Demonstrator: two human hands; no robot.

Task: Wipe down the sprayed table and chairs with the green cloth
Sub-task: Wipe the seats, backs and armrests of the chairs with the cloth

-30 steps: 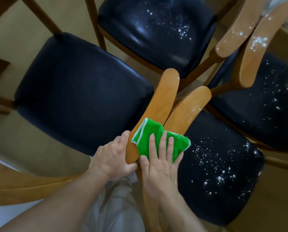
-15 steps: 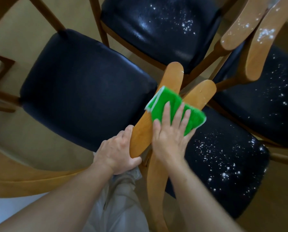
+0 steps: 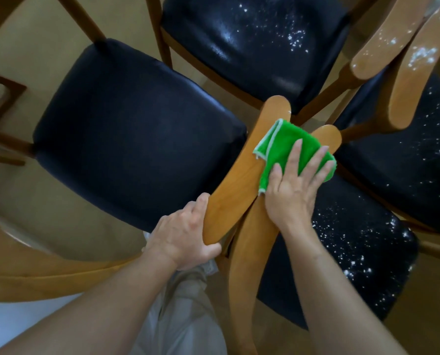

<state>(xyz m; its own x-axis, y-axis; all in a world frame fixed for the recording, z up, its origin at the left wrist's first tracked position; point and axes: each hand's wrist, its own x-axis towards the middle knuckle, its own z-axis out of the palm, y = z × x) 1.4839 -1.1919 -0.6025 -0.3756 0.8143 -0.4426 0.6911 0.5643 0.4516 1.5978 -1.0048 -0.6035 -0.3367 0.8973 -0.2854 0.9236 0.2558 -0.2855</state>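
The folded green cloth [image 3: 288, 147] lies across the tops of two wooden chair backs, the left backrest [image 3: 242, 180] and the right backrest [image 3: 249, 254]. My right hand [image 3: 293, 190] presses the cloth flat with straight, spread fingers. My left hand [image 3: 185, 234] grips the lower end of the left backrest. The left chair's black seat [image 3: 137, 134] looks free of droplets. The right chair's black seat [image 3: 354, 244] is speckled with white spray droplets.
Two more sprayed black-seated chairs stand beyond: one at the top [image 3: 254, 39] and one at the right [image 3: 418, 149], with droplet-covered wooden backrests [image 3: 408, 70]. A curved wooden rail [image 3: 47, 275] runs at the lower left. Beige floor lies between the chairs.
My right hand slid the green cloth up along the chair backs, away from me, then stayed near the upper ends. My left hand kept its grip on the left backrest.
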